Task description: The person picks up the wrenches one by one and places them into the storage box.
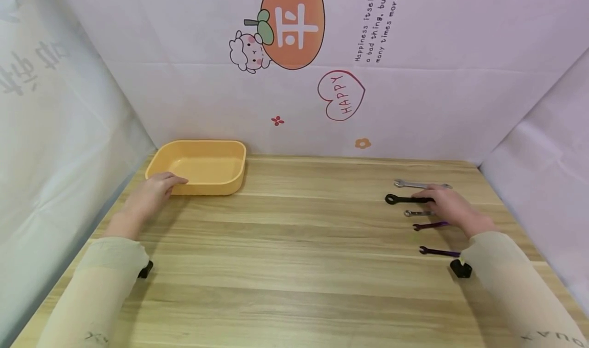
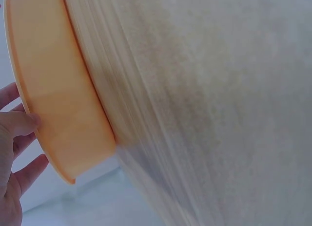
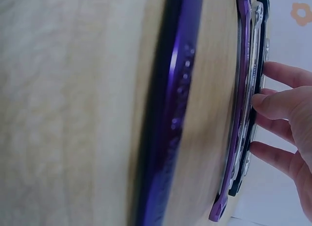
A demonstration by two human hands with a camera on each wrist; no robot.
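At the back left, my left hand (image 1: pixel 149 197) grips the near rim of a yellow plastic basin (image 1: pixel 207 189), thumb (image 2: pixel 24 122) on its outer wall and fingers over the edge. To the right, my right hand (image 1: pixel 450 206) pinches a black wrench (image 1: pixel 405 200) by its shaft, thumb on the near side and fingers beyond. Just behind it lies a silver wrench (image 1: pixel 409 184). In front are a smaller silver wrench (image 1: pixel 417 213) and a purple wrench (image 1: pixel 427 226), partly covered by the hand. Nearer still is a dark purple wrench (image 1: pixel 439 251), large in the right wrist view.
A wood-grain table (image 1: pixel 294 246) spans the space between the hands. White printed cloth (image 1: pixel 184 97) stands behind it and along both sides. The basin's far side sits close to the back cloth. Black wrist cameras protrude under both sleeves.
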